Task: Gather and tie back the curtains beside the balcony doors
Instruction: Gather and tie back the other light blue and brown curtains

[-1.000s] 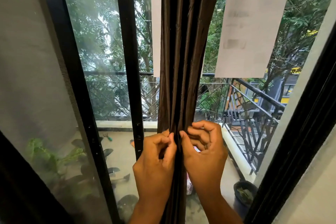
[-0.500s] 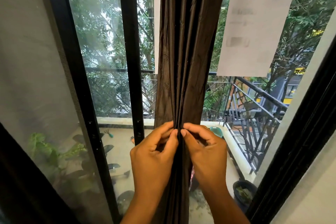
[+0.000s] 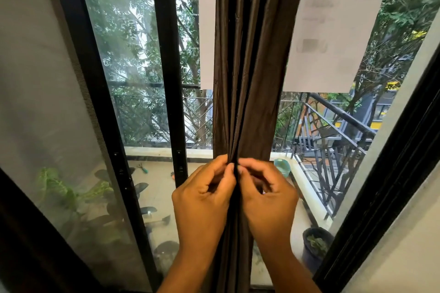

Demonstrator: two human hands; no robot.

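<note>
Brown fabric dominates the middle of the view: the curtain (image 3: 250,66) hangs in one narrow, bunched column in front of the balcony doors (image 3: 133,74), its pleats running straight down from the top edge and out of sight at the bottom. Behind it, glass panes in black frames show a balcony railing (image 3: 333,131) and trees, with two pale sheets of paper (image 3: 333,31) stuck to the glass, one on either side of the fabric.

Both hands meet on the curtain at about the height of the balcony ledge. The left hand (image 3: 202,204) comes in from the left and the right hand (image 3: 269,200) from the right, knuckles nearly touching across the folds. On each, the thumb and curled fingertips (image 3: 229,167) pinch the front pleats together at a single seam-like line, so the fabric narrows there and fans slightly above.

Judging from this, gathering looks close to finished and the step in hand is holding the bunch tight at the waist. No tie, cord or hook is visible anywhere, and whether one lies behind the fabric cannot be told. Next, the tying would seem to call for one hand keeping the bundle squeezed while the other frees itself to bring a band around it, without letting the pleats slip apart.
</note>
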